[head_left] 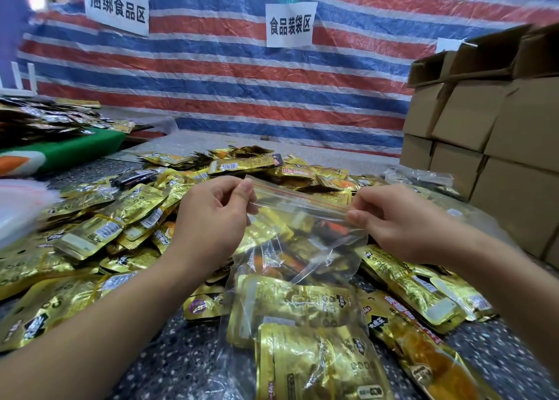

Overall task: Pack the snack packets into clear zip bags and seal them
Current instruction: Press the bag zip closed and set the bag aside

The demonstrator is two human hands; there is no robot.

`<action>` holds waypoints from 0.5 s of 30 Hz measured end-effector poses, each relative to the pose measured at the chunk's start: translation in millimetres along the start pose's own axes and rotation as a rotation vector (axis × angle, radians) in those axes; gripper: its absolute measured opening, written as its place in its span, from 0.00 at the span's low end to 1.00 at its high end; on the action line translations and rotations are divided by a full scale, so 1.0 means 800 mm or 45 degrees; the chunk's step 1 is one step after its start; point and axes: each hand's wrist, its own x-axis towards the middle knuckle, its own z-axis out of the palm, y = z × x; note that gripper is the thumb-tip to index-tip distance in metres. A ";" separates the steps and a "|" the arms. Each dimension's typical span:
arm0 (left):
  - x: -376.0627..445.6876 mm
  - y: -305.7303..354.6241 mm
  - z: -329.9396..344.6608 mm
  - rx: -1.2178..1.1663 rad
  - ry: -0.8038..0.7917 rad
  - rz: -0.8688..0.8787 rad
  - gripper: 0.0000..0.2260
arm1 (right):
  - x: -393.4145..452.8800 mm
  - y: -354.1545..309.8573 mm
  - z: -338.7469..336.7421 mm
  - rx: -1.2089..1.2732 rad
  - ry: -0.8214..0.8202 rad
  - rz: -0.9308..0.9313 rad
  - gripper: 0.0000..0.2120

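Note:
A clear zip bag [290, 266] with a red line along its top strip hangs between my hands above the table. My left hand [211, 215] pinches the strip's left end between thumb and fingers. My right hand [390, 218] pinches the right end. Gold snack packets [299, 303] lie inside the bag's lower part, near me. A wide heap of loose gold snack packets [127, 218] covers the speckled table [169, 360] all around and beyond the bag.
Stacked cardboard boxes [490, 139] rise at the right. A green mat [66, 148] with another pile of dark and gold packets [45, 118] lies at the far left. A white plastic item [21, 206] is at the left edge. A striped tarp with paper signs hangs behind.

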 end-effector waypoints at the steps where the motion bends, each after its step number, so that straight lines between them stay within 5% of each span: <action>1: 0.000 0.001 0.000 0.001 0.000 0.000 0.15 | -0.001 0.003 0.000 0.015 0.016 -0.008 0.11; 15: 0.002 0.001 0.000 -0.035 0.000 -0.031 0.15 | 0.001 0.013 -0.003 0.097 0.143 -0.139 0.11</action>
